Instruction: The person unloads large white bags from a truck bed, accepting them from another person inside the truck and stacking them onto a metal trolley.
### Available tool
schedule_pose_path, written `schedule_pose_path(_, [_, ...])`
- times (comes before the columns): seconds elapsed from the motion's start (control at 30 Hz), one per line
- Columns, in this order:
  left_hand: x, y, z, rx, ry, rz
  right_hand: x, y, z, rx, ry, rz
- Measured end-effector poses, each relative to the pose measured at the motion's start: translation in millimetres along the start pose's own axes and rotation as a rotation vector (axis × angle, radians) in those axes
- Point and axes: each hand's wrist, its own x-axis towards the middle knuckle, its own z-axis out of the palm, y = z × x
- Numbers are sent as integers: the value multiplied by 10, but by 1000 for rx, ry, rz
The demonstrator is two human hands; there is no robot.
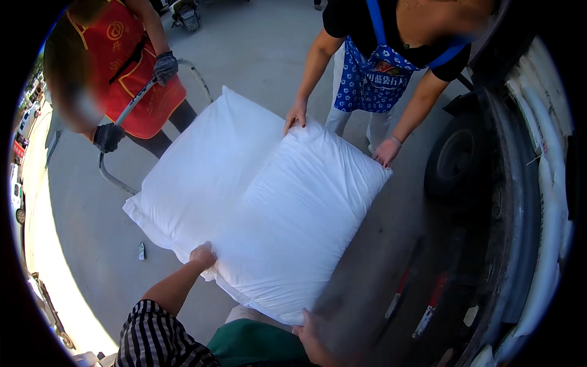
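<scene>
A full white sack (299, 226) lies across the middle, its cloth wrinkled and sagging. My left hand (203, 255) is closed on its near left corner, where it meets a second white sack (202, 165) to the left. At the near right corner my right hand (310, 330) grips the same sack, its fingers partly hidden. Opposite me, a person in a blue patterned apron (376, 79) holds the two far corners with both hands (386, 151). The sacks overlap or touch along the middle; what bears them underneath is hidden.
Far left, a person in a red apron (137, 79) and dark gloves holds the metal frame of a hand truck (136, 101). A truck's wheel (457, 153) and bed edge (498, 202) run along the right, with more white sacks (547, 202) above. Small litter (142, 251) lies on the concrete floor.
</scene>
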Motion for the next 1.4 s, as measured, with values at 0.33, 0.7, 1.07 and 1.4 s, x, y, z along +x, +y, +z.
schedule_pose_path(0.33, [669, -498, 196, -42, 31, -82, 622, 720, 711, -58, 131, -104])
schedule_pose_path(0.7, [-465, 171, 269, -18, 450, 447, 142, -732, 185, -776, 114, -652])
schedule_pose_path(1.07, [-1188, 1475, 442, -112, 315, 575, -2263, -3799, -2012, 163, 373, -1457])
schedule_pose_path(1.4, [-2320, 4657, -1040, -467, 41, 1161, -3156, -5437, -4346, 27, 1114, -1421])
